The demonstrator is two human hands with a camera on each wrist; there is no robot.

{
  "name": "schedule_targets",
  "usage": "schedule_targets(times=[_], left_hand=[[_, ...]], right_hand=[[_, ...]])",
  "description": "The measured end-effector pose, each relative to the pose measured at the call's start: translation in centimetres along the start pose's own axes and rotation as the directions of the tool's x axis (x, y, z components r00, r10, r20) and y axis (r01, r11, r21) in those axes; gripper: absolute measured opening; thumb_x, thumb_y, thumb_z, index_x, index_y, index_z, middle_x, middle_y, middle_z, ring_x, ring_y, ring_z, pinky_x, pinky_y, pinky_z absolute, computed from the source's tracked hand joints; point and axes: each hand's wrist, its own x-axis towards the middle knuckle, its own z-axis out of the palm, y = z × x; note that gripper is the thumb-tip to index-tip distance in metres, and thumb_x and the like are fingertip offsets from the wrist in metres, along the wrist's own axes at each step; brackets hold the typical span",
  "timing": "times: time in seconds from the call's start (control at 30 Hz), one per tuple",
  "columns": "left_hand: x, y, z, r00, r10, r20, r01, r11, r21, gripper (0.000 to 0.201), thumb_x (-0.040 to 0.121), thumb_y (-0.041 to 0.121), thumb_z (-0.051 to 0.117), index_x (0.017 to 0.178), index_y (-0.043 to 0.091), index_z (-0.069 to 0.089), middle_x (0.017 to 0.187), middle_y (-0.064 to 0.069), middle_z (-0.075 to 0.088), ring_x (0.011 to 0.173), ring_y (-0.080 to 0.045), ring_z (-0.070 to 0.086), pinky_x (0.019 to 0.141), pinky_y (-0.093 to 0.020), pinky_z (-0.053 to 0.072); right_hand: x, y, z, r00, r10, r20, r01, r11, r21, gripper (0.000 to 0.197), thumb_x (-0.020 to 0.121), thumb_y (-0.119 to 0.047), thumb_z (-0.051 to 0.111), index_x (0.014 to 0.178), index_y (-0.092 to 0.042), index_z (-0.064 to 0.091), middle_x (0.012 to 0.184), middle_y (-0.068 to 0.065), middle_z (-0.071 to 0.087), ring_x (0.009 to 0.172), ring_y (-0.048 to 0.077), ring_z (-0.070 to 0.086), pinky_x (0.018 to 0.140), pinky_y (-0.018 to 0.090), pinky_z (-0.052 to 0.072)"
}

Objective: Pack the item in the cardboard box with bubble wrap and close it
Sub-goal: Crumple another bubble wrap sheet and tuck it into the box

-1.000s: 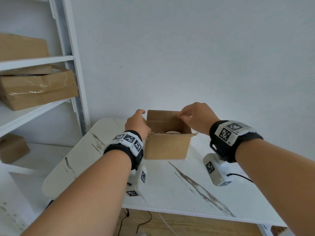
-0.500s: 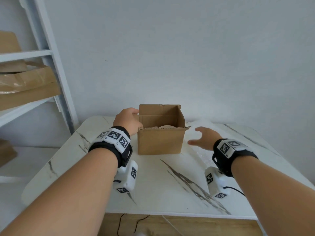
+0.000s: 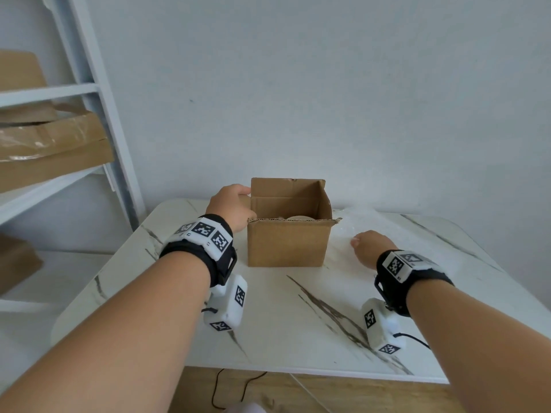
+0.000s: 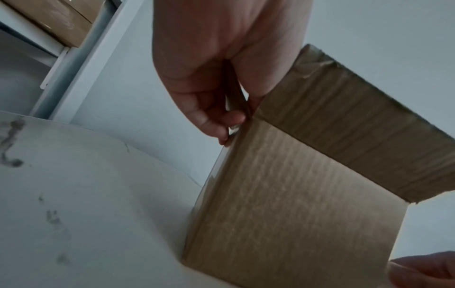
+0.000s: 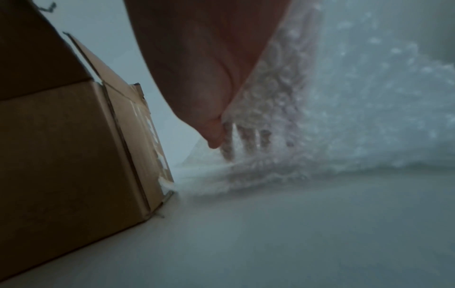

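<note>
An open brown cardboard box (image 3: 287, 242) stands at the back middle of the white marble table (image 3: 298, 317). A pale round item (image 3: 299, 217) shows just above its front wall. My left hand (image 3: 231, 204) is at the box's left side; in the left wrist view its fingers (image 4: 216, 120) and thumb pinch the left flap of the box (image 4: 295, 214). To the right of the box lies clear bubble wrap (image 3: 354, 225). My right hand (image 3: 369, 245) grips the bubble wrap (image 5: 344, 97), thumb in front and fingers (image 5: 246, 136) behind the sheet, close to the box (image 5: 61, 146).
A white shelf rack (image 3: 98, 114) stands at the left with several flat cardboard boxes (image 3: 53, 150) on it. A plain wall rises just behind the box. The table's front edge (image 3: 298, 372) is near me, with cables (image 3: 232, 386) on the floor below.
My right hand left the box's far flap, dropped to the right onto the bubble wrap and closed on it. My left hand stayed at the box's left side.
</note>
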Motion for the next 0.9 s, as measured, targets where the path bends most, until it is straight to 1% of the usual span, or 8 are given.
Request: schedule_targets(times=[0.13, 0.23, 0.4, 0.5, 0.6, 0.67, 0.77, 0.9], left_hand=[[-0.2, 0.7, -0.6, 1.0, 0.031, -0.002, -0.031, 0.998, 0.052, 0.071, 0.085, 0.025, 0.069, 0.146, 0.024, 0.035, 0.148, -0.004, 0.041, 0.129, -0.027, 0.046, 0.103, -0.039, 0.044], [-0.8, 1.5, -1.2, 0.997, 0.015, -0.075, -0.011, 0.998, 0.057, 0.067, 0.09, 0.035, 0.061, 0.148, 0.023, 0.03, 0.147, -0.007, 0.043, 0.133, -0.026, 0.042, 0.104, -0.036, 0.038], [-1.5, 4.2, -2.6, 0.981, 0.059, -0.183, -0.048, 0.997, 0.063, 0.054, 0.089, 0.032, 0.058, 0.139, 0.023, 0.041, 0.137, -0.01, 0.05, 0.127, -0.029, 0.045, 0.1, -0.04, 0.042], [-2.2, 6.2, -3.5, 0.977, 0.13, -0.171, -0.129, 0.992, 0.016, 0.051, 0.086, 0.015, 0.059, 0.135, 0.025, 0.045, 0.135, -0.007, 0.05, 0.124, -0.025, 0.048, 0.097, -0.036, 0.045], [-3.2, 8.3, -4.3, 0.978, 0.174, -0.112, -0.184, 0.979, -0.09, 0.058, 0.086, 0.007, 0.06, 0.138, 0.026, 0.043, 0.137, -0.006, 0.049, 0.113, -0.019, 0.052, 0.086, -0.028, 0.046], [-4.0, 9.7, -4.7, 0.982, 0.177, -0.068, -0.187, 0.966, -0.18, 0.06, 0.087, 0.015, 0.063, 0.141, 0.025, 0.038, 0.138, -0.008, 0.049, 0.112, -0.021, 0.054, 0.088, -0.029, 0.047], [-5.0, 11.2, -5.2, 0.987, 0.157, -0.013, -0.155, 0.95, -0.27, 0.064, 0.089, 0.031, 0.061, 0.146, 0.026, 0.029, 0.139, -0.01, 0.047, 0.118, -0.025, 0.053, 0.1, -0.037, 0.046], [-5.5, 12.0, -5.7, 0.987, 0.123, 0.108, -0.06, 0.884, -0.463, 0.076, 0.09, 0.053, 0.052, 0.152, 0.033, 0.013, 0.131, -0.008, 0.055, 0.118, -0.022, 0.055, 0.099, -0.039, 0.047]], right_hand=[[-0.5, 0.1, -2.1, 0.987, 0.044, -0.154, -0.027, 0.993, 0.111, 0.023, 0.092, -0.008, 0.035, 0.085, -0.008, 0.057, 0.105, 0.012, 0.065, 0.087, 0.028, 0.056, 0.073, 0.031, 0.042], [-1.7, -0.2, -4.9, 0.965, 0.088, -0.248, -0.044, 0.984, 0.174, 0.03, 0.088, -0.006, 0.038, 0.1, -0.011, 0.064, 0.101, 0.01, 0.066, 0.091, 0.03, 0.061, 0.076, 0.033, 0.049], [-4.1, -0.9, -10.0, 0.886, 0.095, -0.453, 0.082, 0.931, 0.357, 0.024, 0.09, -0.017, 0.044, 0.098, -0.015, 0.066, 0.096, 0.006, 0.068, 0.087, 0.028, 0.062, 0.079, 0.034, 0.051], [-5.7, -1.9, -12.6, 0.854, -0.004, -0.52, 0.335, 0.77, 0.544, 0.019, 0.092, -0.019, 0.048, 0.091, -0.02, 0.067, 0.091, 0.0, 0.072, 0.089, 0.024, 0.067, 0.083, 0.042, 0.055], [-7.9, -3.4, -14.8, 0.829, -0.084, -0.553, 0.488, 0.594, 0.64, 0.02, 0.095, -0.015, 0.049, 0.095, -0.014, 0.068, 0.09, 0.003, 0.073, 0.086, 0.021, 0.068, 0.08, 0.04, 0.058], [-9.4, -4.4, -16.0, 0.822, -0.128, -0.555, 0.536, 0.503, 0.678, 0.019, 0.095, -0.011, 0.048, 0.098, -0.011, 0.068, 0.094, 0.007, 0.072, 0.084, 0.02, 0.066, 0.078, 0.039, 0.057], [-11.0, -5.3, -17.3, 0.827, -0.167, -0.537, 0.557, 0.383, 0.737, 0.019, 0.096, -0.01, 0.048, 0.101, -0.008, 0.067, 0.096, 0.009, 0.072, 0.084, 0.019, 0.066, 0.079, 0.039, 0.057], [-12.3, -6.0, -18.3, 0.837, -0.217, -0.502, 0.545, 0.239, 0.804, 0.02, 0.098, -0.012, 0.047, 0.104, -0.006, 0.066, 0.097, 0.01, 0.071, 0.085, 0.02, 0.067, 0.079, 0.038, 0.057]])
